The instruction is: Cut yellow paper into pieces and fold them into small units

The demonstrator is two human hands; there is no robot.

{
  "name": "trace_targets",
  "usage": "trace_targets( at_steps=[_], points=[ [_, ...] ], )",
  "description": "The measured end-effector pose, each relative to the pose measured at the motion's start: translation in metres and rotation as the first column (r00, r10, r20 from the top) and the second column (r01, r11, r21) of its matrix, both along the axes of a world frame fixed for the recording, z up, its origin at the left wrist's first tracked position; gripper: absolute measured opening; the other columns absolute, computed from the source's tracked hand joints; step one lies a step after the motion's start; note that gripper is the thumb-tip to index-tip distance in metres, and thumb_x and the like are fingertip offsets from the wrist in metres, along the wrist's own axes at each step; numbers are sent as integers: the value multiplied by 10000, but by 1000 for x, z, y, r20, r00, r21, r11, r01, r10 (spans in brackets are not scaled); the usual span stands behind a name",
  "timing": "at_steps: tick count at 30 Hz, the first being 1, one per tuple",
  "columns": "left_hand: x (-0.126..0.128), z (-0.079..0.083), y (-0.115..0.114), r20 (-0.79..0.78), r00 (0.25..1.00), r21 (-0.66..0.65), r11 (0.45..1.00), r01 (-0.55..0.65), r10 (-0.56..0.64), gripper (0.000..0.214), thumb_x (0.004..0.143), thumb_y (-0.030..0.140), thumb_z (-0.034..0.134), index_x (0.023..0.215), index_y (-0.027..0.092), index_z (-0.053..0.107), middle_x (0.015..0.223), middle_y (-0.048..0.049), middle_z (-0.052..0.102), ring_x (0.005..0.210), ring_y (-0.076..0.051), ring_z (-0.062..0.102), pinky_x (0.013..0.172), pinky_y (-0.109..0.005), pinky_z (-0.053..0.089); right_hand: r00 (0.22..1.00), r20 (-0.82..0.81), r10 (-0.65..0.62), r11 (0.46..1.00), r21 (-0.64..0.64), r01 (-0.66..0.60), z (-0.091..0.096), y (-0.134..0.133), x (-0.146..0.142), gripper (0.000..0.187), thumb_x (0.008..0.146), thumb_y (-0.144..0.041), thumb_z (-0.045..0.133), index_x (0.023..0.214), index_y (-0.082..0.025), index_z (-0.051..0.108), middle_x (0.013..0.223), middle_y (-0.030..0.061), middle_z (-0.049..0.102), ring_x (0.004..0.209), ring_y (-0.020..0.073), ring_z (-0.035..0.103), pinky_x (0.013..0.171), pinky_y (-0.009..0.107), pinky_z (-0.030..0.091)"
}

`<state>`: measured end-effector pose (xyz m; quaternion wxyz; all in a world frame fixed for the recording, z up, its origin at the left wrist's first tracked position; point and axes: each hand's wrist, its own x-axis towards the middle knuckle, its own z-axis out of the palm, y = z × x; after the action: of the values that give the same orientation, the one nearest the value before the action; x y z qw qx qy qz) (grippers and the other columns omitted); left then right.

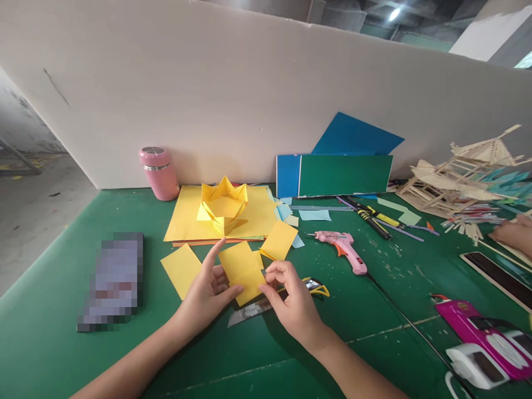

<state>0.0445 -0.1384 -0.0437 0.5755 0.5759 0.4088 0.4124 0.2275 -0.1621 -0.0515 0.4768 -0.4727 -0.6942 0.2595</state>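
Observation:
Both my hands hold a small yellow paper piece (242,270) just above the green table (62,310). My left hand (208,293) pinches its left edge with thumb below and index finger raised. My right hand (288,299) grips its right edge with curled fingers. A yellow paper square (180,269) lies to the left, another yellow square (279,240) to the upper right. Behind them a folded yellow paper crown-shaped box (223,206) sits on a stack of yellow sheets (187,219). A metal ruler (249,312) and a yellow-handled cutter (318,287) lie under my hands.
A pink flask (159,173) stands by the white back wall. A pink glue gun (343,249) lies at centre right. Blue and green card sheets (344,174) lean on the wall. A stick model (457,177) and another person's hand (515,235) are at right. A magenta tool (482,332) lies at lower right, a blurred flat object (114,280) at left.

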Motion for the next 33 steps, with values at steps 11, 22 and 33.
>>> trace_targets(
  at_steps=[11, 22, 33],
  points=[
    [2, 3, -1, 13, 997, -28, 997, -74, 74, 995, 734, 379, 703, 1462, 221, 44, 885, -40, 704, 875, -230, 701, 801, -403, 570, 999, -23, -23, 1000, 11, 23, 0, 1, 0, 82, 872, -230, 517, 913, -224, 446, 710, -9, 591, 641, 149, 631, 606, 248, 523],
    [4, 0, -7, -82, 995, 25, 998, -62, 64, 816, 767, 387, 658, 1418, 241, 187, 790, 4, 656, 776, -223, 703, 694, -370, 589, 1000, 10, 5, 999, -42, -5, 7, 0, 3, 108, 864, -291, 546, 873, -192, 591, 708, 25, 636, 626, 157, 586, 564, 246, 471],
    [13, 7, -13, -2, 1000, -77, 997, 6, -6, 814, 705, 327, 729, 1356, 215, 253, 901, -47, 684, 824, -237, 692, 748, -383, 572, 992, -91, -87, 992, -101, 78, 11, 0, 1, 254, 846, -293, 553, 621, -178, 571, 578, -1, 571, 525, 125, 490, 491, 220, 399]
  ],
)
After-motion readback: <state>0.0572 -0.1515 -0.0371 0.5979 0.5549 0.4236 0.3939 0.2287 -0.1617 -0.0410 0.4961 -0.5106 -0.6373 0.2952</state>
